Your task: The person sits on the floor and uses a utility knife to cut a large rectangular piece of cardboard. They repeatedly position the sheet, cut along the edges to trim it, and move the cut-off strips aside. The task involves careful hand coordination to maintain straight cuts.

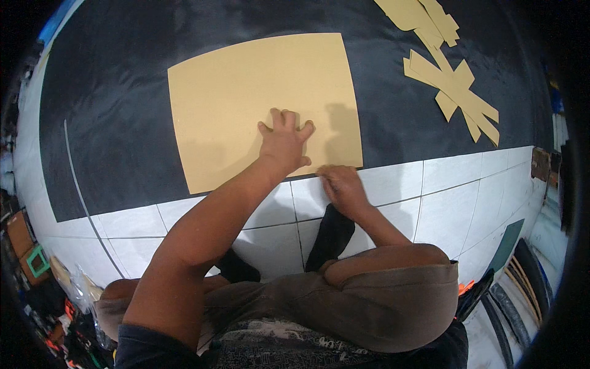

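A large tan cardboard sheet point(258, 98) lies flat on a black mat point(110, 123). My left hand point(284, 142) presses palm down on the sheet's near part, fingers spread. My right hand point(341, 184) rests at the sheet's near right corner, fingers curled at its edge where the mat meets the white tiles; whether it grips the edge is unclear.
Several tan cardboard strips and cut pieces point(452, 86) lie on the mat at the far right. White floor tiles point(442, 190) run along the near side. My knees and black socks point(329, 237) are below. Clutter sits at the left edge point(34, 258) and boards at the right point(510, 246).
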The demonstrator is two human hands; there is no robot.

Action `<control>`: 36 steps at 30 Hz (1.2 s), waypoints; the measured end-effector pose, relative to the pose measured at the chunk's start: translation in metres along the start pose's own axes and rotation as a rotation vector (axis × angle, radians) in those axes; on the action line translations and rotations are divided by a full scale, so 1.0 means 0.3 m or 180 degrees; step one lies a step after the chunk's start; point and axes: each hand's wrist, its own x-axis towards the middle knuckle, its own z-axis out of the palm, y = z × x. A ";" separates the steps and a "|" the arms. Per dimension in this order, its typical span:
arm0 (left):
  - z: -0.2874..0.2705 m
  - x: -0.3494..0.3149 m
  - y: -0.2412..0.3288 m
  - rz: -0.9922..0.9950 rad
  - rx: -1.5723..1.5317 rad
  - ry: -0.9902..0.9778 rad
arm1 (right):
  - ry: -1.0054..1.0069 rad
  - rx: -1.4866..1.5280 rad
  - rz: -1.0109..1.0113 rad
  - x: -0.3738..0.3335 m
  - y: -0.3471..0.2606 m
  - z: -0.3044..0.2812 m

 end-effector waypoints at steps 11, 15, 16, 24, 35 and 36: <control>0.100 0.071 0.028 0.0606 0.0393 0.0286 | 0.0302 -0.0199 0.0957 -0.082 0.087 -0.102; 0.140 0.107 0.047 0.0666 0.0443 0.0439 | 0.0610 -0.0105 0.0478 -0.092 0.094 -0.047; 0.113 0.097 0.062 0.0693 0.0375 0.0389 | 0.0526 -0.0124 0.0398 -0.089 0.082 -0.025; -0.007 0.057 0.177 0.0188 -0.0004 -0.0045 | 0.0759 -0.0083 0.1197 -0.115 0.103 -0.108; 0.063 0.072 0.257 -0.0277 -0.0125 0.0353 | 0.0799 0.0091 0.1488 -0.110 0.094 -0.121; 0.053 0.073 0.261 -0.0330 -0.0132 0.0257 | 0.0889 0.0126 0.1584 -0.111 0.097 -0.130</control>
